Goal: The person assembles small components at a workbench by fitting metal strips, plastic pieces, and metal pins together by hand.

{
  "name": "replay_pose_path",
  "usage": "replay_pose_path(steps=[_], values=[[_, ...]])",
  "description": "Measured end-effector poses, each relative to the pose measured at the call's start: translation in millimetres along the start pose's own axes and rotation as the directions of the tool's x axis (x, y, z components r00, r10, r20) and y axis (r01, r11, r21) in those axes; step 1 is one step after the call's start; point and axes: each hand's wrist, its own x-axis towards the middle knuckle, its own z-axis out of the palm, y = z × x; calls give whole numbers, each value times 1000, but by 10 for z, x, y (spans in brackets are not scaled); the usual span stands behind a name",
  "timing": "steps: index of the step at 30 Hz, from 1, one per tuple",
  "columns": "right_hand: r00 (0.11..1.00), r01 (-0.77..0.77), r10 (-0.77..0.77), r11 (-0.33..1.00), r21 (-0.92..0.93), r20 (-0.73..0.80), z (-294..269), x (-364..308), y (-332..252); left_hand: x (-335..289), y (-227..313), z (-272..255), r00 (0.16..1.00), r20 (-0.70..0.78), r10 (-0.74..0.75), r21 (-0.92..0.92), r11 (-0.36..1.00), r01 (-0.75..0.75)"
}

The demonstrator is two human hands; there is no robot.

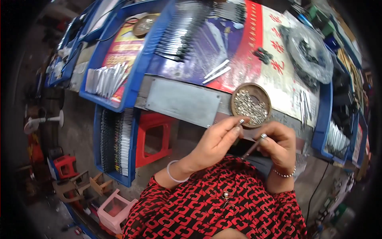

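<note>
Close in front of my body, my left hand pinches a small shiny metal part between thumb and fingertips. My right hand is closed round a thin dark rod that slants down to the left. A bright metal piece shows by the right thumb; whether it belongs to the rod I cannot tell. Just beyond both hands, at the table's near edge, a round brown bowl holds many small silvery parts. Two pale, slim blade-like strips lie farther off to the left.
Rows of dark-tipped metal pieces cover the far left of the table. A blue tray holds silvery strips; another blue bin stands below. Black parts, a clear plastic bag and a red stool surround the workplace.
</note>
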Motion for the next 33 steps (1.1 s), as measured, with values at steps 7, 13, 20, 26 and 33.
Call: replay_pose_path(steps=[7,13,20,26,33], values=[[994,106,-96,963,-247,51,40,66,112,19,-115,53,999,-47,4,-117,993,-10],[967,239,-256,905,-352,-1,49,48,196,17,-192,77,999,-43,2,-199,980,-10],[950,276,-312,863,-422,-17,32,40,255,46,-200,111,997,4,82,-322,944,-77],[930,328,-367,824,-463,5,31,53,224,34,-186,159,993,7,120,-169,979,-117],[923,334,-385,827,-452,-22,8,26,263,9,-94,161,1000,19,-20,-1,1000,20]])
